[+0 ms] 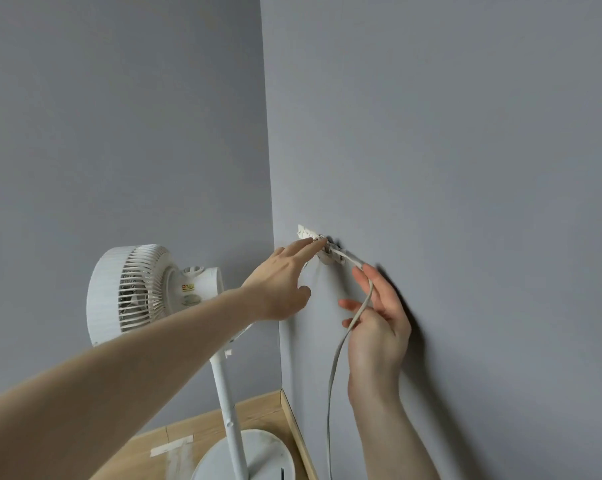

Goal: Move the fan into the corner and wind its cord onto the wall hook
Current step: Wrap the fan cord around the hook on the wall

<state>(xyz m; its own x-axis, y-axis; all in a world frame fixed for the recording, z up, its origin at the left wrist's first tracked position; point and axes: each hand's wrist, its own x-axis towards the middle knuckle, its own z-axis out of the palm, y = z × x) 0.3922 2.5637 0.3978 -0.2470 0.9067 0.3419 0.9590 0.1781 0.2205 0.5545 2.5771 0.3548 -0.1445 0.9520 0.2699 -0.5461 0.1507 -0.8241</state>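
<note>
Right hand (375,327) grips the cord (334,368) running steeply up to the wall hook (329,252); left hand (282,282) fingers straight

Lighting is soft, even and moderately bright, without glare. Dark, fairly crisp shadows fall on the grey wall (466,133) to the right of the right hand (375,327), indicating light from the left. Focus is acceptable; fine detail is slightly soft. Wide-angle distortion bends the corner line.
</note>
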